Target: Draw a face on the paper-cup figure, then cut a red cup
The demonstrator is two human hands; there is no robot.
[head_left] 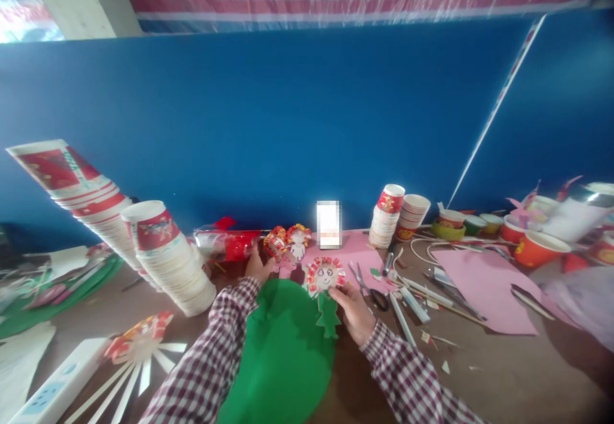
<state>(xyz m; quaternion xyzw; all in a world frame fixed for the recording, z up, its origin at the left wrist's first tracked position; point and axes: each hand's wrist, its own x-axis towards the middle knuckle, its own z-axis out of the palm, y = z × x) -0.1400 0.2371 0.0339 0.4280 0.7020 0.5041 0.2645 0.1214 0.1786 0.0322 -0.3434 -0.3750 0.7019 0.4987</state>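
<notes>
My right hand (pixel 354 309) pinches a paper doll (pixel 328 309) with a drawn face, a red-and-white fringe round its head and a green cut-out body. The doll is held above the edge of a large green paper sheet (pixel 283 353). Farther left, my left hand (pixel 259 268) is closed at a second paper doll (pixel 286 266) with a pink body, its thumb against it; some fingers are hidden. A third paper doll (pixel 298 243), with a white body, is right beside that one. Scissors (pixel 368 286) lie open just beyond my right hand.
Tall stacks of paper cups (pixel 167 261) stand at the left, shorter stacks (pixel 385 219) at the back right. A power strip (pixel 62 379) and a cut cup with splayed strips (pixel 139 353) lie front left. Pink paper (pixel 484 283), tools and scraps cover the right side. A blue partition (pixel 288 117) rises behind.
</notes>
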